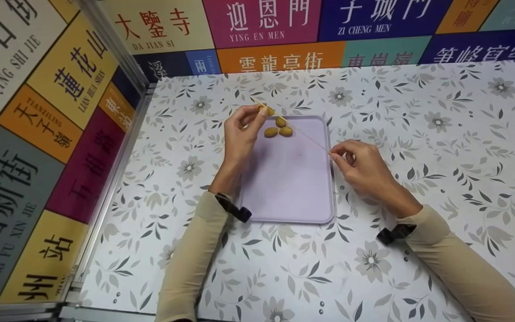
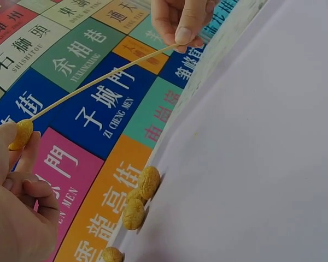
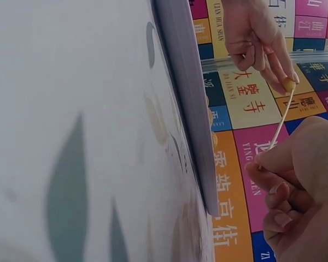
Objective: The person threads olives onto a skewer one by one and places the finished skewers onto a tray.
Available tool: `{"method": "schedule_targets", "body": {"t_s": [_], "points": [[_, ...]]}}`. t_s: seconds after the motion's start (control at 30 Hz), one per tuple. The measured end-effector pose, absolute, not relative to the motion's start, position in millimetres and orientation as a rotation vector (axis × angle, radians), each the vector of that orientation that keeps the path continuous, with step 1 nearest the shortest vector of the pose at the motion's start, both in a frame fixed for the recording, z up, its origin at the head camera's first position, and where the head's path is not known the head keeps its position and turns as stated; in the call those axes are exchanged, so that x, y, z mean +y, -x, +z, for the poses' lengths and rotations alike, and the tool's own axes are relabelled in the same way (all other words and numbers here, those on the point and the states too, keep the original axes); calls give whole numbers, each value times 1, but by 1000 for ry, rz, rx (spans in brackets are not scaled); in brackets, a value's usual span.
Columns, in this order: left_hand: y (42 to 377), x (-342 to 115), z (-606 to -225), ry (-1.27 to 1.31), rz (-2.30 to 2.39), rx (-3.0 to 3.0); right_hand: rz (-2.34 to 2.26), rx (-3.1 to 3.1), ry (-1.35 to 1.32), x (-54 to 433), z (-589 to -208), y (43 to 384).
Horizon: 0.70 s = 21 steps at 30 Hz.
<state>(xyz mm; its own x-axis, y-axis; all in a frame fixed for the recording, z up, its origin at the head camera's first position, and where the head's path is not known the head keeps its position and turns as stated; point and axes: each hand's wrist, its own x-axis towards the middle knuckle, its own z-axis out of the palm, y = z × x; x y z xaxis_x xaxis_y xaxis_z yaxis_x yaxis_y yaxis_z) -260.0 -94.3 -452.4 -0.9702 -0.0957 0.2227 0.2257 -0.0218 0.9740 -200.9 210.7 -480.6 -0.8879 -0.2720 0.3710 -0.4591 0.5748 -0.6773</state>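
Observation:
My left hand (image 1: 242, 134) pinches a wrinkled yellow-brown olive-like fruit (image 2: 23, 134) between thumb and fingers, above the far edge of a lilac tray (image 1: 289, 192). A thin wooden skewer (image 2: 101, 81) runs from that fruit to my right hand (image 1: 362, 165), which grips its other end between thumb and forefinger. In the head view a thin tip of the stick shows past the fruit. Several similar fruits (image 1: 285, 131) lie close together near the tray's far edge. The right wrist view shows the held fruit (image 3: 289, 84) at the skewer's far end.
The tray lies on a table (image 1: 463, 134) with a leaf-and-flower patterned cover. Colourful panels with printed characters (image 1: 266, 22) stand behind the table and along its left side. A metal frame (image 1: 101, 197) borders the left edge.

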Motion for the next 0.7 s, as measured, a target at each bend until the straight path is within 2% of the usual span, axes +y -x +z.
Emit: {"method": "schedule_targets", "body": {"t_s": [0.2,0.5,0.7], "points": [[259,-92,-452,181,-2110,-2011,1270,-2599,-606,214,-482,202],[259,-88,-454,197,-2150,-1985,1674,-2723,-452,223,-481,202],[259,-89,-453,190,-2151,-1994,1748,-2695,-520,226,-477,204]]}}
